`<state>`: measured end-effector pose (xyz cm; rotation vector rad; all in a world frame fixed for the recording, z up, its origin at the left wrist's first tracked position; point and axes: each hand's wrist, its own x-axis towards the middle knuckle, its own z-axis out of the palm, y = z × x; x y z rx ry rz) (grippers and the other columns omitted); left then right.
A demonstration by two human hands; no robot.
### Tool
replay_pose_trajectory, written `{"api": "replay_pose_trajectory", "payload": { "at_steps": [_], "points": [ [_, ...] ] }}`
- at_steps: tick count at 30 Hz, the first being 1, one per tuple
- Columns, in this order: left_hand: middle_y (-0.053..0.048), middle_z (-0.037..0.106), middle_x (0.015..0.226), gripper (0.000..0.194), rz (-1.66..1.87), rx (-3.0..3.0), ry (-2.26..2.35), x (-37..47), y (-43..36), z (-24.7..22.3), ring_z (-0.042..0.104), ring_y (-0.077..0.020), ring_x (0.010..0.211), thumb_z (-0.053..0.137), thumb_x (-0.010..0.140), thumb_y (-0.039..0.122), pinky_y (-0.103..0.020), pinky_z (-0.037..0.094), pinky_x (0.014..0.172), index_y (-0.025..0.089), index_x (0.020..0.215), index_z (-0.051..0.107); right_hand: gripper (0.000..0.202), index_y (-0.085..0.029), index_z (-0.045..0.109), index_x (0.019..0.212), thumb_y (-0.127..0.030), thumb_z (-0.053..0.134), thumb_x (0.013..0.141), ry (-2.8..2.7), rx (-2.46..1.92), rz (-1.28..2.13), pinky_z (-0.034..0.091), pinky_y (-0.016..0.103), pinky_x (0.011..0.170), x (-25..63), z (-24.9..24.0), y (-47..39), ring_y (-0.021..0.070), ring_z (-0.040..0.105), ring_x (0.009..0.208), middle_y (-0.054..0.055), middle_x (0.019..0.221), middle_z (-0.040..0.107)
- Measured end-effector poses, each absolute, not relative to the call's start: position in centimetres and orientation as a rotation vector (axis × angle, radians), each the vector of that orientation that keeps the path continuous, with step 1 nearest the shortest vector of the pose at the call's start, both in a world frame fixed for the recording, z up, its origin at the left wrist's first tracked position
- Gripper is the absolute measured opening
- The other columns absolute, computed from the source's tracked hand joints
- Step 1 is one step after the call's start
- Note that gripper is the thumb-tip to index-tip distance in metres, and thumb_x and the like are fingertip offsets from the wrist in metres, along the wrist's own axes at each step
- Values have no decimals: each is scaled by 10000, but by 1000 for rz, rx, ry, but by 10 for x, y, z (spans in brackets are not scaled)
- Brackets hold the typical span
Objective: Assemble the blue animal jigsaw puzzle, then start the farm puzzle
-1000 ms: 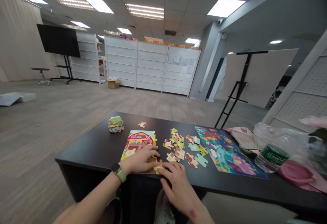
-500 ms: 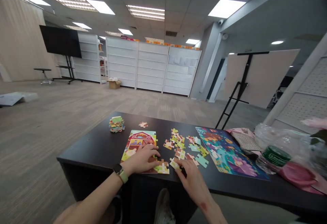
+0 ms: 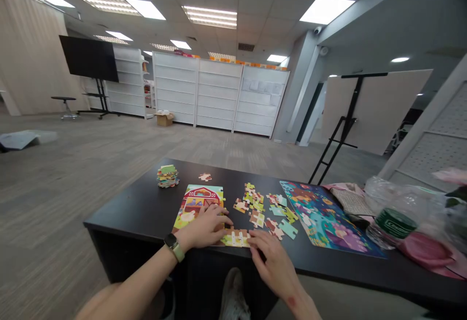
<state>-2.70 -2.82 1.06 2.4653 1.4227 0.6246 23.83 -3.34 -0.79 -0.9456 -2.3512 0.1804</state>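
Observation:
My left hand (image 3: pixel 205 227) lies flat with fingers stretched over the partly joined barn puzzle (image 3: pixel 199 193), covering its lower right part. At the front of that puzzle, a row of yellow-green pieces with a white fence runs to the right. My right hand (image 3: pixel 270 257) has its thumb and fingertips at the right edge of the end puzzle piece (image 3: pixel 242 239), which sits against its neighbour; whether it is fully locked in, I cannot tell. Just beyond my right hand are loose puzzle pieces (image 3: pixel 257 219) in brown, green and pale blue.
A stack of puzzle pieces (image 3: pixel 168 176) and a single piece (image 3: pixel 205 177) lie toward the far side of the black table (image 3: pixel 127 208). To the right are a finished dark-blue puzzle (image 3: pixel 321 218), a green-labelled bottle (image 3: pixel 394 223) and a pink bag (image 3: pixel 425 249).
My right hand has brought the fence piece left, closing the gap to the neighbouring piece in the front row. My left hand stays on the barn puzzle, almost unmoved.

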Motion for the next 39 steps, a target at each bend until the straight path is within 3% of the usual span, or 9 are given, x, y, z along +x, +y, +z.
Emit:
{"api": "replay_pose_trajectory", "payload": {
  "at_steps": [8, 19, 24, 27, 31, 34, 39],
  "points": [
    [2, 553, 1332, 302, 577, 2423, 1339, -30, -29, 17, 437, -302, 1280, 689, 831, 305, -532, 181, 1137, 380, 1124, 697, 210, -231, 684, 1038, -210, 522, 906, -2349, -992, 167, 471, 452, 1029, 239, -9, -34, 257, 600, 1205, 88, 1240, 681],
    [-2, 585, 1246, 182, 596, 2373, 1388, -23, -28, 17, 462, -268, 1237, 626, 863, 241, -518, 209, 1119, 331, 993, 716, 284, -262, 673, 1152, -247, 540, 902, -2382, -1037, 212, 420, 512, 1072, 243, -10, -34, 270, 558, 1271, 69, 1329, 640],
    [-11, 580, 1251, 170, 552, 2342, 1331, -27, -20, 19, 455, -271, 1244, 646, 862, 260, -502, 198, 1136, 324, 1003, 717, 351, -340, 663, 1231, -264, 559, 905, -2429, -974, 250, 418, 537, 1074, 245, -9, -35, 276, 555, 1274, 38, 1348, 629],
    [-18, 569, 1269, 193, 525, 2309, 1281, -32, -13, 21, 458, -268, 1245, 681, 839, 280, -457, 251, 1124, 322, 1023, 718, 392, -326, 624, 1295, -282, 553, 912, -2318, -985, 267, 406, 522, 1101, 252, -9, -32, 274, 530, 1300, 55, 1410, 575],
    [-32, 561, 1282, 266, 541, 2266, 1252, -37, -8, 20, 453, -270, 1265, 726, 796, 285, -411, 297, 1106, 305, 1061, 707, 310, -258, 697, 1162, -310, 477, 950, -2026, -1097, 254, 491, 443, 1028, 271, -7, -15, 258, 598, 1201, 90, 1262, 667],
    [-40, 561, 1296, 307, 565, 2258, 1252, -40, -7, 15, 447, -277, 1279, 744, 783, 306, -415, 291, 1110, 296, 1086, 696, 294, -228, 720, 1049, -329, 464, 945, -1973, -1191, 223, 513, 449, 971, 283, -5, 3, 270, 629, 1110, 105, 1137, 705],
    [-50, 568, 1308, 339, 579, 2269, 1257, -44, -6, 10, 463, -275, 1274, 759, 776, 326, -415, 296, 1114, 286, 1106, 692, 270, -197, 703, 1058, -276, 513, 884, -2170, -1209, 191, 479, 467, 986, 274, -7, 27, 281, 616, 1111, 115, 1144, 698]
  ]
}}
